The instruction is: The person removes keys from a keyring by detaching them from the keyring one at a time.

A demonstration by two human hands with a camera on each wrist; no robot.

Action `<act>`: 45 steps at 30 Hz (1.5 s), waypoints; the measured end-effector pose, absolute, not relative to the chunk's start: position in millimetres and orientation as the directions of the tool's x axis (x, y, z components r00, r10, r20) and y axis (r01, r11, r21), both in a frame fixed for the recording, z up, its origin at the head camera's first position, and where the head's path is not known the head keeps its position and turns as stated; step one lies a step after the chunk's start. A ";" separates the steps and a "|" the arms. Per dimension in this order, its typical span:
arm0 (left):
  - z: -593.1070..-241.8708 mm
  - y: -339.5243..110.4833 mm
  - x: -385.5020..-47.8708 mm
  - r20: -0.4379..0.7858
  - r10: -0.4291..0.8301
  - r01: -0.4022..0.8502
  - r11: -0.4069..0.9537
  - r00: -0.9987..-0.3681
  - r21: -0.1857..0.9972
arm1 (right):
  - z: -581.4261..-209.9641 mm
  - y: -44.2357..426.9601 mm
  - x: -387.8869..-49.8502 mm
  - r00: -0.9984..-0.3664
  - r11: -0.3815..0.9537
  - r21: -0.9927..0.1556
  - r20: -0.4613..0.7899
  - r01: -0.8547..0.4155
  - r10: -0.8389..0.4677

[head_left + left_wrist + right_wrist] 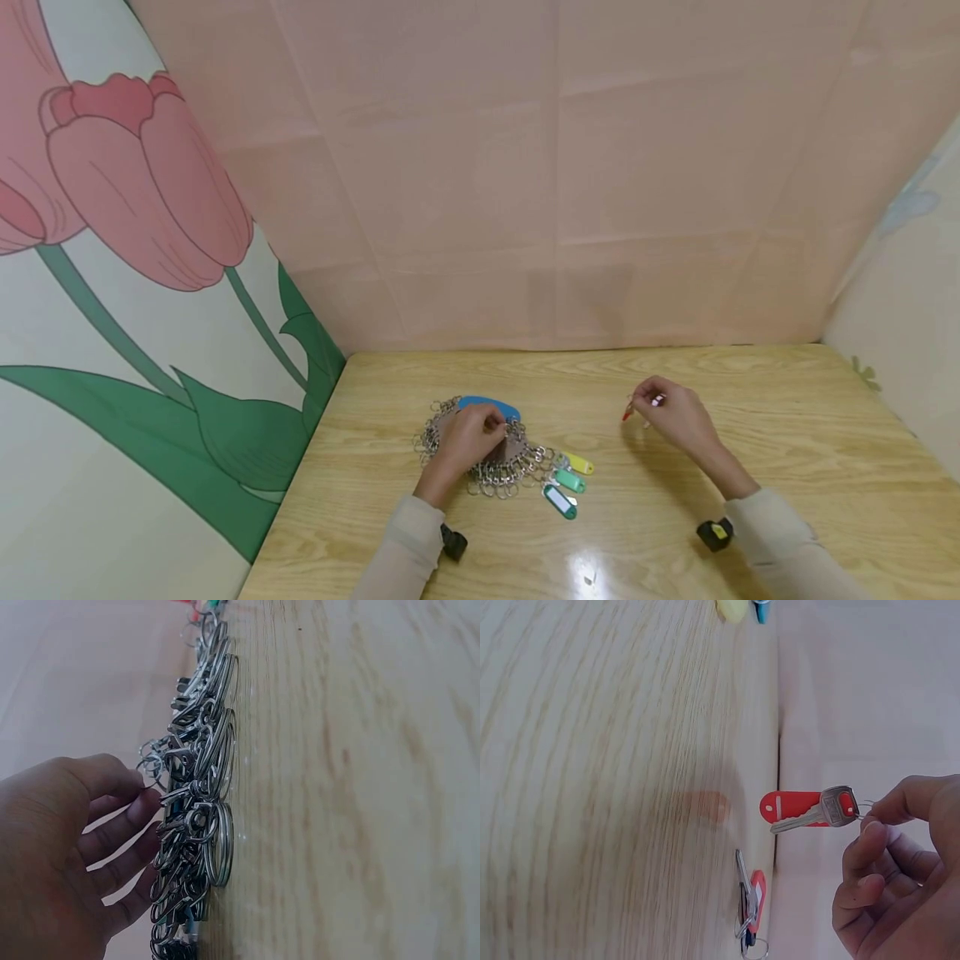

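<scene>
My left hand is over a brown panel edged with many metal clasps and rings, with a blue piece at its far side. In the left wrist view, its thumb and forefinger pinch a small metal ring standing up from the cluster; the other fingers lie beside the clasps. Off to the right, my right hand is raised above the table. Its thumb and forefinger pinch a thin ring carrying a silver key and a red key tag.
Yellow, light green and dark green key tags lie by the panel's right edge. More keys with a red tag rest on the wooden table. A pink cloth wall borders the table's back.
</scene>
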State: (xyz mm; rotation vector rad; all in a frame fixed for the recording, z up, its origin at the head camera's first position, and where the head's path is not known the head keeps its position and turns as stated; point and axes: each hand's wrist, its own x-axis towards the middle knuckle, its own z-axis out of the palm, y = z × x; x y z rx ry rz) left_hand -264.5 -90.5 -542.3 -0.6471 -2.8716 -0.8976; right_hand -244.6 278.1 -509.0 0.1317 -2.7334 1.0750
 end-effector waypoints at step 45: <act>-543.1 -92.6 -263.4 0.183 0.397 0.432 0.745 -0.899 0.508 | -536.0 323.1 -246.3 -0.985 0.749 -0.661 0.154 -0.046 0.076</act>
